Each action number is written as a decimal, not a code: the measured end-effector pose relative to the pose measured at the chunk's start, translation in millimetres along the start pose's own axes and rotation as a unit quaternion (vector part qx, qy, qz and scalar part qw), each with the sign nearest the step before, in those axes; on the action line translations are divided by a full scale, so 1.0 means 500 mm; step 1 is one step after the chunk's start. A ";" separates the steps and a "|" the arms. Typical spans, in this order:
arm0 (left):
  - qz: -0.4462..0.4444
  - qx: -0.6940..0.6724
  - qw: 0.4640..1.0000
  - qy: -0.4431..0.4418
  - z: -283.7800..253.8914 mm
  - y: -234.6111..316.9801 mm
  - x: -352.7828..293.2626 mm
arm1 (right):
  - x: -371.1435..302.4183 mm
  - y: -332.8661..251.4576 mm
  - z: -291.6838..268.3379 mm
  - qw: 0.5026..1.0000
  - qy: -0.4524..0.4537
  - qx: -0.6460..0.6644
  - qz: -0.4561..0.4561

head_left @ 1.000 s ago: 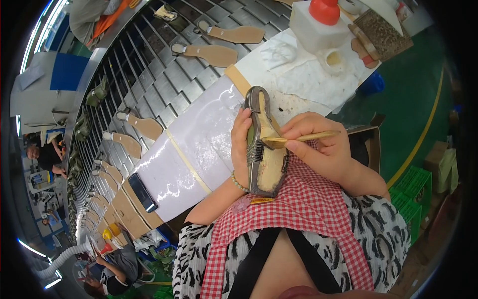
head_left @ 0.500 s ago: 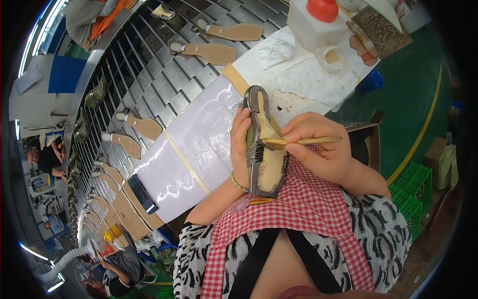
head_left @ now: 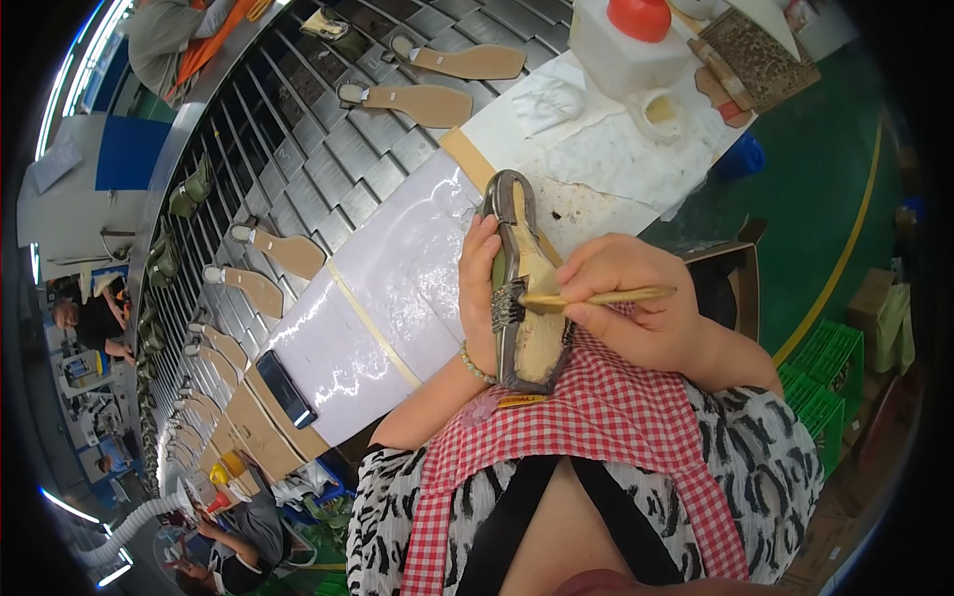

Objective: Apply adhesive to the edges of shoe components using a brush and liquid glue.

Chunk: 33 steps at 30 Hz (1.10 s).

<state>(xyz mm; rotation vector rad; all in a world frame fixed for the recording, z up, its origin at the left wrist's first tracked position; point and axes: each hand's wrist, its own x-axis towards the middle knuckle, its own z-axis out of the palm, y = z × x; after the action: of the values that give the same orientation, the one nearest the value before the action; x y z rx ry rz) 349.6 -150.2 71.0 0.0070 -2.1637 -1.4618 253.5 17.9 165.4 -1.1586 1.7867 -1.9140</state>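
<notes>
A shoe (head_left: pixel 542 343) is held sole side up in front of my apron, its pale underside facing me and a dark woven strap (head_left: pixel 508 304) folded over its left edge. My left hand (head_left: pixel 478 283) is closed along the shoe's left side, fingers near the upper end. In a pinch of thumb and fingers, my right hand (head_left: pixel 661 330) grips a thin wooden-handled brush (head_left: pixel 636 295). The brush's tip lies at the inner edge of the woven strap, on the underside; its bristles are hard to make out.
To the left, a slatted metal conveyor (head_left: pixel 328 149) carries tan soles (head_left: pixel 422 105) and green shoe parts (head_left: pixel 189 189). A plastic-covered board (head_left: pixel 348 308) bears a phone (head_left: pixel 285 389). Beyond the shoe stand a white red-capped jug (head_left: pixel 631 60) and an open pot (head_left: pixel 662 115). Co-workers sit farther left.
My right hand has shifted a little down, and the brush tip has moved slightly left and down toward the woven strap. The left hand and shoe stay nearly still.
</notes>
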 end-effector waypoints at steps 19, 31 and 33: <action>-0.328 -0.360 0.861 -0.147 -0.176 -0.011 0.097 | 0.027 0.049 -0.014 0.856 0.164 0.428 0.241; -0.332 -0.297 0.849 -0.285 -0.125 0.043 0.104 | 0.034 0.037 0.030 0.992 0.120 0.005 -0.041; -0.330 -0.300 0.849 -0.284 -0.125 0.041 0.101 | 0.034 0.029 0.033 0.993 0.111 -0.018 -0.047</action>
<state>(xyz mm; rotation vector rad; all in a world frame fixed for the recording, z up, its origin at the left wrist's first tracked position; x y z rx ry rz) 338.2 -210.2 127.2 0.1198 -2.1044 -2.8031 249.6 -8.4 156.6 -1.0975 1.9167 -2.1465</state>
